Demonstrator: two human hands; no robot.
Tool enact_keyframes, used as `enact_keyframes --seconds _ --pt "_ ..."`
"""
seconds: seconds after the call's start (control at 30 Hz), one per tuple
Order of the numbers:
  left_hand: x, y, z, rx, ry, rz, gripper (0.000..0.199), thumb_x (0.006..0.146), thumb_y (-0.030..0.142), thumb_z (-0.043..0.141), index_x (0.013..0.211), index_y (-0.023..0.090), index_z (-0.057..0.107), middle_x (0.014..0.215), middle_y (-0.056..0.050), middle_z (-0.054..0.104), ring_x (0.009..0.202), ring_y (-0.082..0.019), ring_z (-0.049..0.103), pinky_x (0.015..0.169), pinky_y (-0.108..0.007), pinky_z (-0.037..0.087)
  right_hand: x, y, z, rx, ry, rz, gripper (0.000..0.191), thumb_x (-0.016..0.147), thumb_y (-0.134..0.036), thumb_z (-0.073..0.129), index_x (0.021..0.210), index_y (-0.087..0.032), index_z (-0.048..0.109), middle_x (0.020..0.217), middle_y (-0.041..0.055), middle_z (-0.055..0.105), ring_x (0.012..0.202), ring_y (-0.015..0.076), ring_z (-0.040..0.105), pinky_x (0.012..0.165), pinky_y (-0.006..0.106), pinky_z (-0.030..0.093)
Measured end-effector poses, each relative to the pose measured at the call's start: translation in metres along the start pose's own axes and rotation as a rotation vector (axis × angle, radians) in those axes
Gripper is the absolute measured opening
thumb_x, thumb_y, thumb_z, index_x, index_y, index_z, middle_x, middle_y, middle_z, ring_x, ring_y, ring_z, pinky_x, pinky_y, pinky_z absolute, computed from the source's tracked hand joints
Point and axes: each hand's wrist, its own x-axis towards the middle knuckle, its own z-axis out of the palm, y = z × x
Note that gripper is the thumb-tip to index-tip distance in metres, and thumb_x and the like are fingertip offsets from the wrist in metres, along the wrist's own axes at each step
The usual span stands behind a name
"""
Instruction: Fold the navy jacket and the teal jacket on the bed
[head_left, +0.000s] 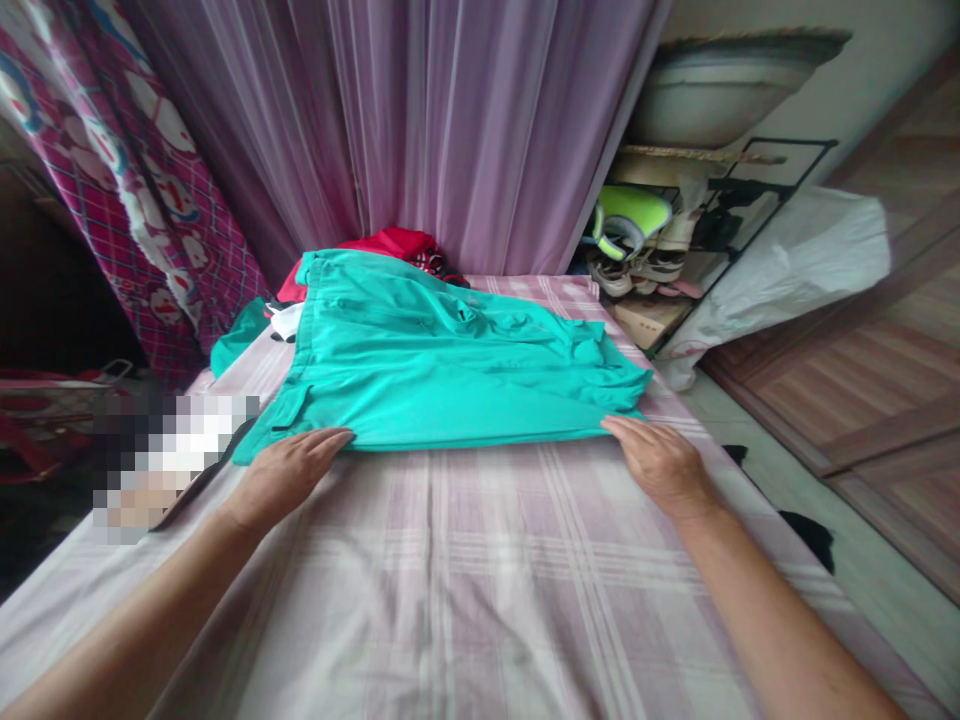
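A pair of teal shorts [442, 375] lies spread sideways across the bed, its gathered waistband to the left and the leg ends to the right. Wrinkles run over the cloth, and a small dark tab shows near the waistband. At the near edge, toward the waistband, my left hand [296, 462] has its fingers closed on the fabric. My right hand [660, 462] pinches the same near edge at the leg end. Between the two hands that edge runs nearly straight. Both thumbs are mostly hidden.
A plaid bedsheet [480, 590] covers the bed. Behind the shorts lie red clothing [394, 240] and, at left, another teal piece [238, 338]. A blurred-out object [180, 465] rests near the left edge. Purple curtains [465, 130] hang behind; a shoe rack [739, 220] stands right.
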Motion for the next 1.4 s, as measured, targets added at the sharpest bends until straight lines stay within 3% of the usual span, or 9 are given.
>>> enact_keyframes --seconds 0.27,0.43,0.53,0.67,0.77,1.0,1.1,1.23,1.4 --pt "-0.019 -0.003 0.014 -0.064 0.103 0.072 0.047 0.092 0.038 0.036 0.123 0.029 0.071 0.128 -0.003 0.071 0.118 -0.024 0.066 0.107 -0.041 0.050 -0.014 -0.006 0.005 0.026 -0.080 -0.041 0.042 0.090 -0.010 0.044 0.112 -0.025 0.076 0.118 0.0058 0.075 0.107 0.0209 0.069 0.095 0.037 0.053" --pt "-0.019 -0.001 0.003 -0.121 0.161 0.135 0.043 0.094 0.046 0.040 0.116 0.029 0.072 0.122 -0.003 0.073 0.115 -0.023 0.066 0.109 -0.040 0.048 0.000 -0.021 -0.007 0.047 -0.025 0.000 0.038 0.089 -0.018 0.045 0.111 -0.022 0.076 0.117 0.0075 0.075 0.105 0.0231 0.069 0.095 0.040 0.052" --pt "-0.011 -0.001 -0.008 -0.124 0.246 0.064 0.046 0.097 0.049 0.035 0.114 0.028 0.072 0.121 -0.004 0.073 0.117 -0.023 0.065 0.110 -0.040 0.045 0.022 -0.040 -0.016 0.081 0.009 0.043 0.039 0.095 -0.025 0.043 0.116 -0.021 0.075 0.118 0.0088 0.075 0.107 0.0242 0.068 0.097 0.041 0.049" --pt "0.011 -0.007 -0.007 -0.003 0.320 -0.173 0.055 0.098 0.050 0.030 0.133 0.022 0.061 0.144 -0.009 0.060 0.140 -0.028 0.046 0.119 -0.049 0.032 0.070 -0.080 -0.021 0.140 0.008 0.053 0.041 0.100 -0.033 0.038 0.122 -0.021 0.072 0.126 0.0089 0.071 0.116 0.0243 0.064 0.102 0.040 0.045" --pt "0.025 -0.006 0.005 0.081 0.237 -0.346 0.063 0.096 0.053 0.035 0.145 0.016 0.050 0.155 -0.013 0.046 0.147 -0.033 0.035 0.119 -0.054 0.028 0.110 -0.113 -0.020 0.184 -0.011 0.031 0.045 0.101 -0.036 0.036 0.131 -0.019 0.065 0.138 0.0095 0.064 0.127 0.0243 0.056 0.108 0.039 0.039" --pt "0.025 0.009 0.012 0.161 0.048 -0.386 0.066 0.097 0.053 0.038 0.151 0.015 0.044 0.161 -0.014 0.036 0.150 -0.034 0.029 0.120 -0.053 0.026 0.176 -0.172 -0.001 0.236 -0.067 0.028 0.055 0.101 -0.041 0.039 0.151 -0.020 0.045 0.158 0.0115 0.042 0.144 0.0282 0.036 0.118 0.047 0.024" --pt "0.024 0.012 0.009 0.176 0.050 -0.396 0.067 0.098 0.054 0.038 0.153 0.016 0.040 0.161 -0.014 0.036 0.150 -0.034 0.030 0.119 -0.053 0.027 0.182 -0.184 0.016 0.232 -0.186 0.024 0.057 0.101 -0.045 0.040 0.155 -0.023 0.039 0.163 0.0112 0.033 0.149 0.0282 0.029 0.120 0.050 0.021" --pt "0.024 0.011 0.010 0.176 0.044 -0.401 0.064 0.098 0.054 0.041 0.155 0.026 0.036 0.162 -0.012 0.036 0.149 -0.035 0.031 0.118 -0.054 0.029 0.176 -0.188 0.038 0.236 -0.546 0.064 0.059 0.102 -0.052 0.036 0.155 -0.028 0.037 0.166 0.0084 0.026 0.152 0.0271 0.024 0.121 0.053 0.020" --pt "0.025 0.009 0.012 0.177 0.051 -0.396 0.059 0.097 0.055 0.043 0.150 0.028 0.045 0.161 -0.011 0.037 0.148 -0.035 0.032 0.118 -0.053 0.029 0.172 -0.188 0.041 0.231 -0.594 0.086 0.060 0.102 -0.054 0.032 0.157 -0.030 0.033 0.167 0.0065 0.023 0.153 0.0242 0.021 0.122 0.051 0.017"
